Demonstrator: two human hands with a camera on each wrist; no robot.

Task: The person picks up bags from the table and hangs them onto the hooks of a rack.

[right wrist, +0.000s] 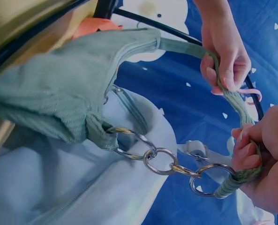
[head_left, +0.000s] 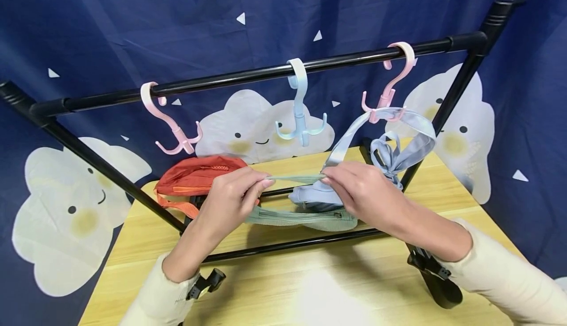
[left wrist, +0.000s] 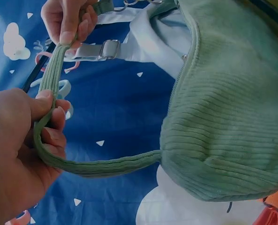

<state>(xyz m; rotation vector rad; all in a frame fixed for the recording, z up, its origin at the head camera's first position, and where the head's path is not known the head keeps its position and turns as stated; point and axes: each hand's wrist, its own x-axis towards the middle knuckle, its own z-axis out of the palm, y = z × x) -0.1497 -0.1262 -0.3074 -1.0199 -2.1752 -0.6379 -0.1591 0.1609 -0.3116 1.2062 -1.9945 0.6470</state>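
Observation:
A green corduroy bag (head_left: 305, 220) with a zipper hangs by its strap (head_left: 297, 179) from both hands, in front of the rack. My left hand (head_left: 232, 195) pinches the strap between thumb and fingers, and my right hand (head_left: 367, 188) pinches it a short way to the right. Between them the strap runs nearly level, below the middle blue hook (head_left: 300, 114). In the right wrist view, large metal rings (right wrist: 160, 161) link the strap's end to the bag. Behind the right hand, a light blue bag (head_left: 316, 194) hangs by its strap from the right pink hook (head_left: 385, 102).
The black rack's top bar (head_left: 248, 76) carries the hooks, including a left pink hook (head_left: 174, 129). A red-orange bag (head_left: 195, 174) is at the left behind my left hand. A lower bar (head_left: 292, 244) crosses above the wooden table (head_left: 248, 286). A blue curtain (head_left: 177, 16) hangs behind.

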